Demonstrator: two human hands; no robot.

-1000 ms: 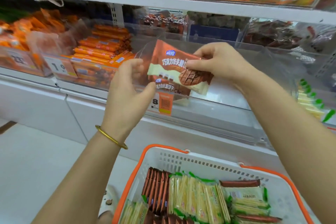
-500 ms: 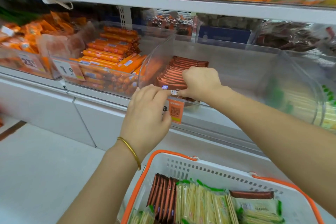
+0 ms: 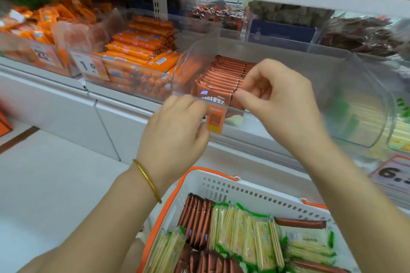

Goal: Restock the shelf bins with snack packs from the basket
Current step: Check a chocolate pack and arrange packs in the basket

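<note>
Fingers (image 3: 243, 98) of right hand (image 3: 281, 104) pinch front snack pack (image 3: 211, 98).

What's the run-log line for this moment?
right hand: pinches front snack pack in clear bin | left hand: at bin's front rim, grip unclear | basket: packs inside

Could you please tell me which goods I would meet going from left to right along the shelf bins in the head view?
Loose crinkled orange foil packets → stacked orange sausage sticks → upright row of orange-brown biscuit packs → pale yellow packs with green trim at the right edge.
</note>
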